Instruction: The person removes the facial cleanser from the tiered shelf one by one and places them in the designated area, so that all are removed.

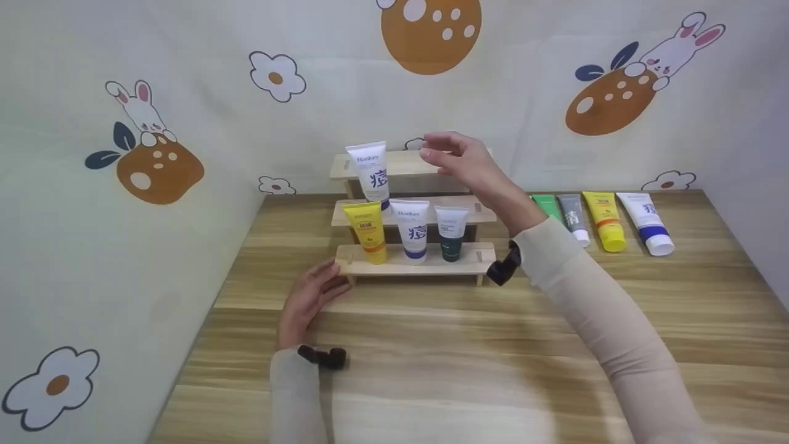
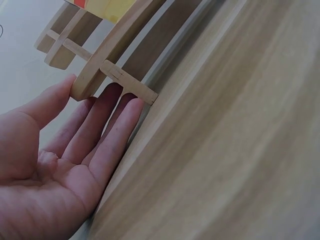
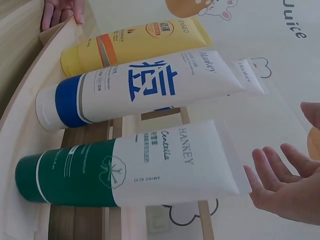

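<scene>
My left hand (image 1: 310,297) holds the left end of the lowest board of a three-tier wooden display stand (image 1: 425,269). The left wrist view shows the thumb (image 2: 62,92) at the board's end and the fingers (image 2: 116,132) beneath, by the leg. My right hand (image 1: 465,161) hovers by the top board, fingers loosely bent and nothing in them. Upright on the bottom board are a yellow tube (image 1: 368,231), a white tube with a blue cap (image 1: 412,229) and a white-and-green tube (image 1: 452,231). Another white, blue-capped tube (image 1: 368,169) stands on the middle board.
Right of the stand, tubes lie in a row on the wooden table (image 1: 419,370): a green tube (image 1: 546,205), a grey tube (image 1: 572,217), a yellow tube (image 1: 604,219) and a white tube (image 1: 643,219). A printed cloth (image 1: 345,92) hangs behind and at the sides.
</scene>
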`<state>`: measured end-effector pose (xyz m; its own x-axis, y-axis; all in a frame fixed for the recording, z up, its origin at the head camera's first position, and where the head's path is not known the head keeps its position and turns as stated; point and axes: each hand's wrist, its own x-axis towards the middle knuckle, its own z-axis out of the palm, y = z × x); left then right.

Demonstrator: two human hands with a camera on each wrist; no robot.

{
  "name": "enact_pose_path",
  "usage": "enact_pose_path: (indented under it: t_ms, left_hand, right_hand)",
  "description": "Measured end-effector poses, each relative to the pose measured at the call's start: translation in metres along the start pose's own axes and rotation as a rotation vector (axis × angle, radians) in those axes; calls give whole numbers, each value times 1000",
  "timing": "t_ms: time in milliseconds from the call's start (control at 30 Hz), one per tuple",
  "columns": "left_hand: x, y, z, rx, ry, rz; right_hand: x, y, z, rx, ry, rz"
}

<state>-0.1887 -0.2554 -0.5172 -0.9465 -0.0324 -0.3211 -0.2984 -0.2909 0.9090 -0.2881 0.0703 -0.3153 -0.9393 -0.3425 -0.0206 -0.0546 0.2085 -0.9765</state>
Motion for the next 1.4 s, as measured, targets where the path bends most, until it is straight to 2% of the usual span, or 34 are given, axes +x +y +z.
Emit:
enact_pose_path:
  t_ms: [100, 433, 833, 1100, 1233, 1400]
  left_hand:
    - [1, 1, -1, 29, -9, 1]
    - [1, 5, -1, 36, -5, -25]
    - [-1, 5, 0, 20, 1, -22]
    - [-1, 2, 1, -7, -3, -11]
    - [-1, 2, 0, 0, 5, -11]
    - [0, 2, -1, 16, 7, -16]
  right_hand:
    - [6, -3, 10, -8, -23, -2]
    - [22, -14, 35, -32, -65, 34]
    - [39, -14, 53, -17, -47, 115]
    - [45, -13, 60, -110, -32, 151]
    - [46, -13, 63, -126, -29, 145]
    - [44, -12, 63, -139, 9, 84]
